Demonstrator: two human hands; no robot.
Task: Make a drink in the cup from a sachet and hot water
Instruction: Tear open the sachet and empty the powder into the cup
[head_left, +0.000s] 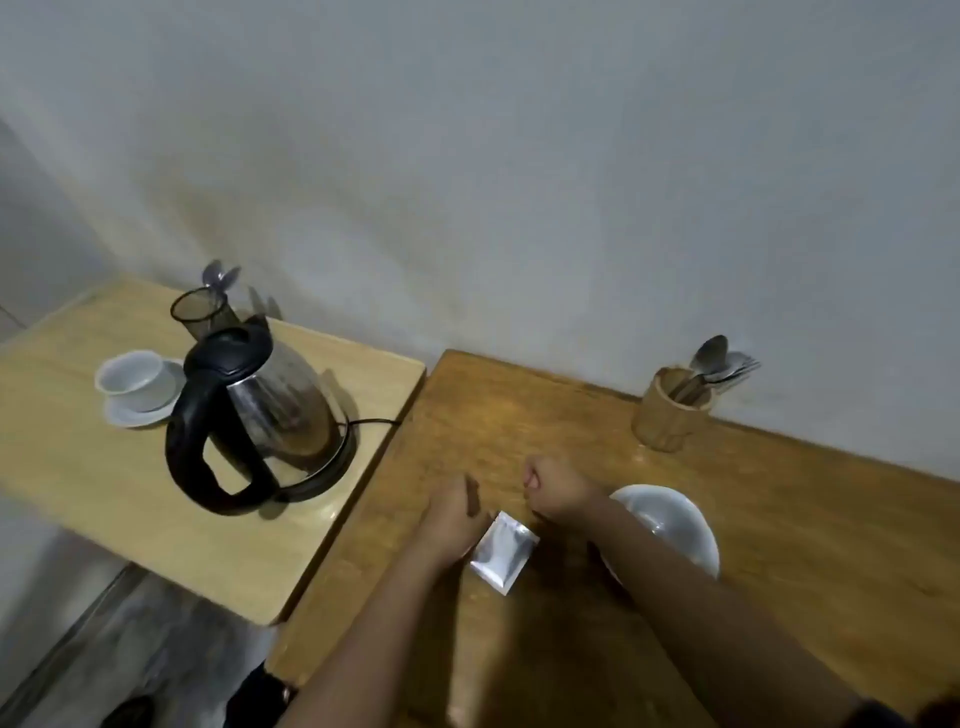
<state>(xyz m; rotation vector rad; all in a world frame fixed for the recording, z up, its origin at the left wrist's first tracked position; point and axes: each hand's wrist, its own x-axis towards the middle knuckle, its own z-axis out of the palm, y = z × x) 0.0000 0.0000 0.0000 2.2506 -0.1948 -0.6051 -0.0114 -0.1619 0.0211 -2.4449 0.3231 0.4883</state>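
Note:
A silver sachet lies flat on the dark wooden table, between my two wrists. My left hand is curled beside the sachet's upper corner and pinches a small brown strip; what the strip is, I cannot tell. My right hand is a closed fist just above the sachet, with nothing visible in it. A white cup stands to the right, partly hidden behind my right forearm. On the lighter left table, a steel kettle with a black handle sits on its base.
A second white cup on a saucer and a black mesh holder stand behind the kettle. A wooden holder with spoons is by the wall at the back right. The kettle's cord runs toward the gap between tables.

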